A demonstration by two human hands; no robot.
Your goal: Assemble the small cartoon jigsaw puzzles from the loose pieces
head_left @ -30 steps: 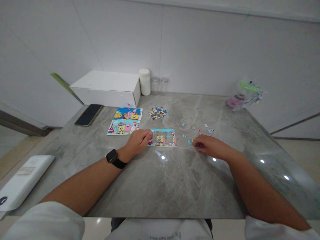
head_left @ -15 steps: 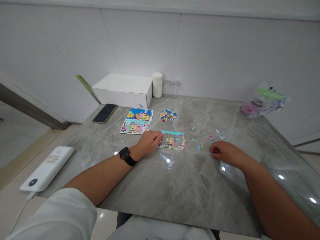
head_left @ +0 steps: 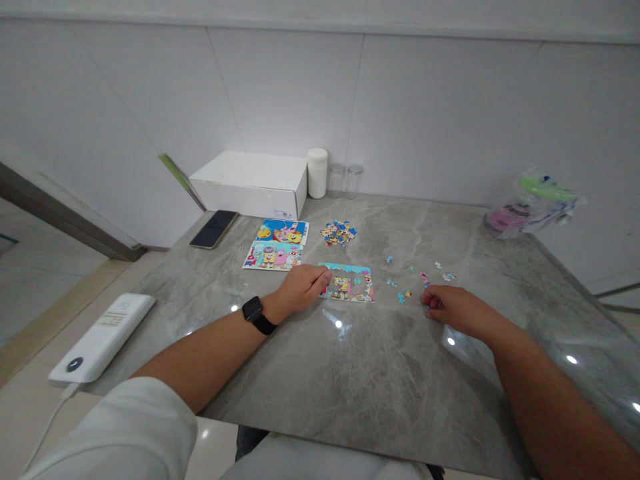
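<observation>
A partly filled jigsaw puzzle point(head_left: 358, 298) lies flat on the table, with a yellow cartoon figure in its middle and gaps around it. My left hand point(head_left: 304, 287), a black watch on its wrist, rests over the puzzle's left edge. Its fingers are curled closed, and whatever may be inside them is hidden. To the right, my right hand point(head_left: 450, 308) is low over the tabletop, thumb and fingers pinched on a small puzzle piece point(head_left: 427, 309), mostly covered. Several loose pieces point(head_left: 401, 297) are scattered between the puzzle and this hand.
Behind the puzzle sits a heap of pieces point(head_left: 339, 232), with picture cards point(head_left: 274, 255) to its left. Farther back stand a white box point(head_left: 245, 193), a white bottle point(head_left: 317, 175) and two clear jars point(head_left: 354, 180). A phone point(head_left: 214, 230), power bank point(head_left: 103, 339) and bagged cup point(head_left: 520, 210) occupy the sides.
The whole view has shifted slightly, moving everything a little right and down. Both hands keep nearly the same places and poses on the table.
</observation>
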